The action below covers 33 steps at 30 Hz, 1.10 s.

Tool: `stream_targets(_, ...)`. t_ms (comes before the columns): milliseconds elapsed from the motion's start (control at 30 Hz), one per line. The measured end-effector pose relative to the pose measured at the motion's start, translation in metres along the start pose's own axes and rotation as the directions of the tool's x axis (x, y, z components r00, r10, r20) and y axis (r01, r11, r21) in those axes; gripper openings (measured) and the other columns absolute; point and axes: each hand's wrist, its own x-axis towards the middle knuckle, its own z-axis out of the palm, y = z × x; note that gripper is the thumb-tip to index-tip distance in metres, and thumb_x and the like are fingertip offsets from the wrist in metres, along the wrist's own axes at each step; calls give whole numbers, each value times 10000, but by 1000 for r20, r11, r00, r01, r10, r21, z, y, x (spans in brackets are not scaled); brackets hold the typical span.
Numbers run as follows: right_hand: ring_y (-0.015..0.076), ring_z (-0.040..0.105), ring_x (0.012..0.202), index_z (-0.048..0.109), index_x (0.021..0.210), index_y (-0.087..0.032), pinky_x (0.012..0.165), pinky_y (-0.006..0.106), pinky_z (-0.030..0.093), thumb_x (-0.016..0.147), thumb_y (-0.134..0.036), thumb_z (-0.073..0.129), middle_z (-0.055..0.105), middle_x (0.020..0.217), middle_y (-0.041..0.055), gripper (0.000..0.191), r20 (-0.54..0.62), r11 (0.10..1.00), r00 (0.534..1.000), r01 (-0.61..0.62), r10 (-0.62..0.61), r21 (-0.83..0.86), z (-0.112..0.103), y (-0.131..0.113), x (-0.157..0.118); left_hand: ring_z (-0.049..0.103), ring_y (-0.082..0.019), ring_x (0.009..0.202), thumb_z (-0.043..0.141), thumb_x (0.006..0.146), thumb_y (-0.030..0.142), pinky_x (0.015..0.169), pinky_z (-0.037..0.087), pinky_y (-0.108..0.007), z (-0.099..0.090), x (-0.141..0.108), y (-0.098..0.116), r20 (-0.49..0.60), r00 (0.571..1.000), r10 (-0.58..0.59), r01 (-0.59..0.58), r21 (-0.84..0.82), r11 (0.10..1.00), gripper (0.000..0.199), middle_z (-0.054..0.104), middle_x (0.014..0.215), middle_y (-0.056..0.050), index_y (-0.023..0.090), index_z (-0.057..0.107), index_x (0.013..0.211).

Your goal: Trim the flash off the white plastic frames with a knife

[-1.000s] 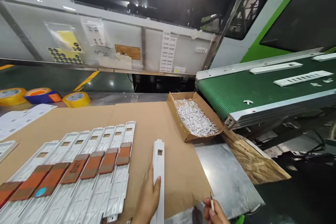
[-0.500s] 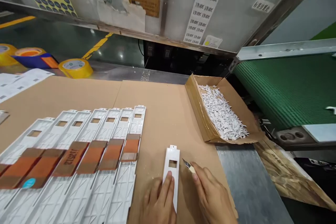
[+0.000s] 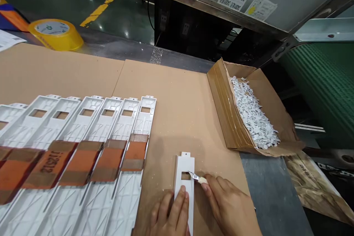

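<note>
A narrow white plastic panel (image 3: 187, 162) with a small rectangular window near its far end lies on the cardboard. My left hand (image 3: 173, 214) presses down on it just below the window, fingers close together and bent over its surface; the near part of the panel is partly hidden. In my right hand (image 3: 226, 199), pinched between thumb and fingers, is a craft knife (image 3: 199, 179) with a pale handle. Its blade tip sits at the upper right corner of the window.
Several similar white panels (image 3: 129, 125) lie side by side at the left, crossed by orange-brown blocks (image 3: 83, 162). A cardboard box (image 3: 218, 99) with white plastic scraps (image 3: 251, 114) stands at the right. Yellow tape (image 3: 55, 35) lies at the back left; a green conveyor belt (image 3: 326, 81) runs far right.
My right hand has brought the knife blade from beside the panel onto the edge of its window. The left hand stays on the panel. The view has tilted downward and closer.
</note>
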Motion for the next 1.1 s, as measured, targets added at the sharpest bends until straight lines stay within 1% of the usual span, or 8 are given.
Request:
stream_targets(100, 144, 635, 556, 612, 840, -231, 455, 249, 367, 997, -373, 217, 640, 650, -4, 448, -39, 1000, 999, 2, -3, -18, -2, -2, 4, 548, -179, 967, 495, 770, 233, 741, 373, -324, 0, 0, 1, -6, 1000, 6, -6, -7, 1000, 332, 690, 1070, 51, 265, 619, 1076)
stream_targets(200, 142, 614, 505, 612, 782, -229, 437, 257, 342, 1000, -372, 197, 625, 600, -8, 490, -73, 999, 997, 8, -10, -35, -3, -4, 8, 550, -180, 960, 486, 759, 216, 745, 371, -327, 1, 1, 1, -27, 1000, -13, 12, -30, 999, 334, 696, 1053, 62, 261, 623, 1061)
stream_targets(433, 134, 625, 527, 634, 815, -214, 449, 252, 346, 1003, -368, 187, 643, 627, 2, 509, -75, 999, 997, 20, -23, -40, -1, -4, 10, 555, -176, 964, 433, 801, 220, 744, 366, -330, -1, 2, 0, -16, 1000, -1, 0, -33, 999, 321, 693, 1065, 74, 245, 617, 1062)
stream_targets(600, 133, 613, 512, 629, 797, -219, 443, 250, 345, 999, -358, 215, 618, 596, -6, 481, -61, 1000, 998, 26, -27, -10, -1, -3, 10, 549, -180, 977, 459, 770, 190, 762, 376, -324, -1, 1, 1, -15, 1000, -4, 4, -32, 999, 353, 693, 1062, 54, 249, 616, 1081)
stream_targets(733, 128, 631, 549, 629, 824, -224, 456, 241, 360, 1003, -365, 198, 636, 633, -5, 488, -49, 1000, 999, 23, -22, 16, -1, -3, 11, 549, -187, 983, 481, 751, 173, 760, 380, -327, 0, 0, 2, -11, 1000, -19, 19, -33, 999, 373, 696, 1047, 36, 251, 612, 1091)
stream_targets(967, 129, 625, 529, 631, 806, -224, 449, 251, 352, 1001, -375, 213, 628, 616, -12, 485, -68, 999, 997, 29, -27, 16, -1, -3, 12, 558, -189, 961, 463, 779, 196, 753, 368, -339, -1, 1, 3, -9, 999, -30, 30, -38, 999, 336, 694, 1061, 57, 240, 611, 1077)
stream_targets(1100, 128, 619, 516, 623, 788, -222, 443, 257, 345, 1002, -377, 207, 625, 608, -14, 493, -71, 999, 997, 32, -31, 8, -2, -2, 13, 557, -183, 966, 444, 787, 183, 761, 371, -334, -2, 2, 2, -7, 1000, -10, 10, -40, 999, 339, 691, 1068, 65, 234, 607, 1080)
